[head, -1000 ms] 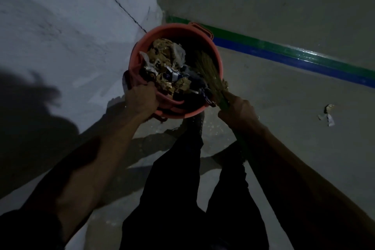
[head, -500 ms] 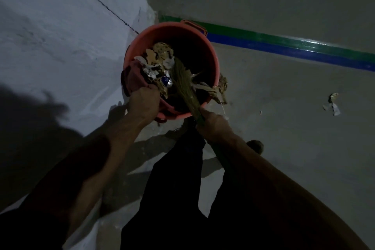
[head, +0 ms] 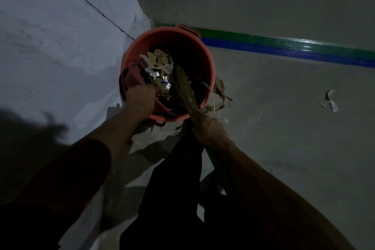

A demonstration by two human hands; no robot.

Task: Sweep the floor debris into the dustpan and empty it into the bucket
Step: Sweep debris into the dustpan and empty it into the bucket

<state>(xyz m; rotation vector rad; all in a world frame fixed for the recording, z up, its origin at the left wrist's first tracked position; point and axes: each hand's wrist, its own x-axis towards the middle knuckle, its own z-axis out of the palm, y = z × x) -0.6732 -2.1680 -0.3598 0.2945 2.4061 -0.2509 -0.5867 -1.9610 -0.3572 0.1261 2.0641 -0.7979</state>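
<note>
1. Both hands are busy at the bucket (head: pixel 209 61): the left hand (head: pixel 140 98) is curled round the near end of the dustpan (head: pixel 133 73), and the right hand (head: pixel 209 128) is wrapped round the broom (head: pixel 183 87) just below its bristles.
2. Tipped over the bucket's near-left rim, the dustpan sits with its load inside the bucket's mouth, seemingly so that whatever slides off lands in the bucket and not on the floor.
3. Angled down into the bucket, the broom has its bristles lying against the debris (head: pixel 158 71) on the pan; I judge this is to rake the paper and foil scraps off the pan.
4. Gripping the broom so close to the head probably gives finer control in that narrow opening; the green handle trails back under the right forearm.
5. Standing in the corner where the pale wall meets the floor, the bucket is beside a green and blue stripe (head: pixel 284 45), which plausibly keeps it from sliding when pushed.
6. Count: one bucket, one dustpan, one broom, two hands.
7. Loose litter outside the bucket: one stringy clump (head: pixel 220 95) just beside its right rim, touching or nearly so, and one small pale scrap (head: pixel 329 101) lying well apart to the right.
8. Emptying looks under way, not finished, since those floor pieces remain.
</note>
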